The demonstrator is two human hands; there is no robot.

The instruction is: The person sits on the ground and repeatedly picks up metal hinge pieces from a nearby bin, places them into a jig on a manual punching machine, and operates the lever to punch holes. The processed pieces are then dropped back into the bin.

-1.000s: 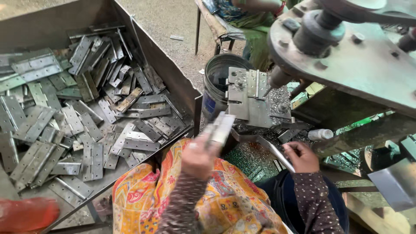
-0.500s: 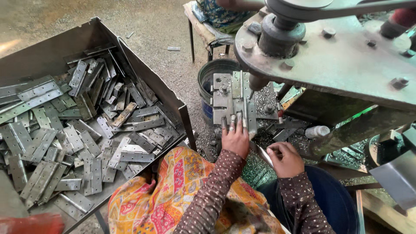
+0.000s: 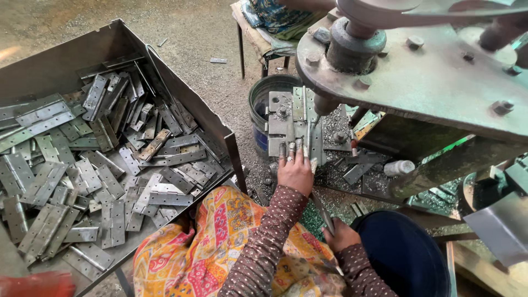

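Observation:
My left hand (image 3: 295, 169) reaches forward to the press bed (image 3: 281, 122), its fingertips pressing a grey hinge plate (image 3: 301, 137) flat under the punch (image 3: 324, 104). Lower down, my right hand (image 3: 340, 236) is closed around a thin metal lever (image 3: 320, 209) that slants up toward the machine. Both arms wear brown dotted sleeves over a bright orange patterned cloth (image 3: 214, 242) on my lap.
A big steel tray (image 3: 181, 82) at left holds several loose grey hinges (image 3: 110, 165). A blue-grey bucket (image 3: 258, 104) stands behind the bed and a dark blue tub (image 3: 407, 253) at lower right. The heavy press head (image 3: 434, 77) overhangs. Metal chips lie around the bed.
My left hand carried a hinge from above my lap forward onto the press bed and now holds it under the punch. My right hand slid lower along the lever.

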